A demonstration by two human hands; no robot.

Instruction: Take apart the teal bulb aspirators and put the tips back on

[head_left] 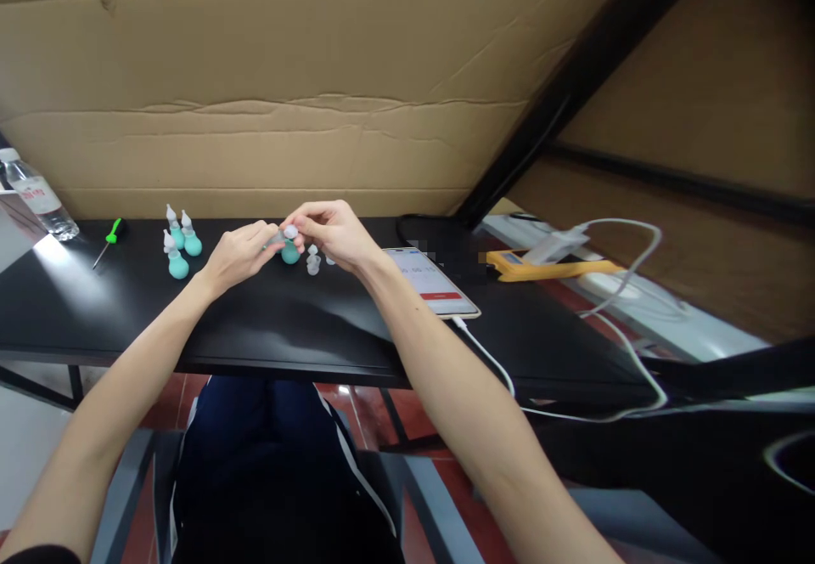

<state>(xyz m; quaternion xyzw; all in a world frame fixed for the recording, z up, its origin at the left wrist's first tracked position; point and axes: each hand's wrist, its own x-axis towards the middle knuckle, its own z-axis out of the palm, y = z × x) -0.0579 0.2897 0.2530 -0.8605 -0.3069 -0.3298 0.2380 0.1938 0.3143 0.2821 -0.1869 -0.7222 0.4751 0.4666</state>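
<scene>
Both my hands meet over the black table (95, 309). My left hand (238, 254) pinches a teal rubber bulb (291, 252) that stands on the table. My right hand (331, 233) holds a small clear plastic cap (291, 231) on top of that bulb. Loose clear tips (312, 262) lie just right of the bulb, under my right hand. Three finished teal bulbs with clear tips (179, 243) stand in a group to the left of my left hand.
A phone (433, 282) with a lit screen lies right of my right forearm, its white cable (490, 360) hanging off the front edge. A green-handled screwdriver (108, 241) and a water bottle (38, 197) are at far left. Yellow device (548, 268) at right. Cardboard wall behind.
</scene>
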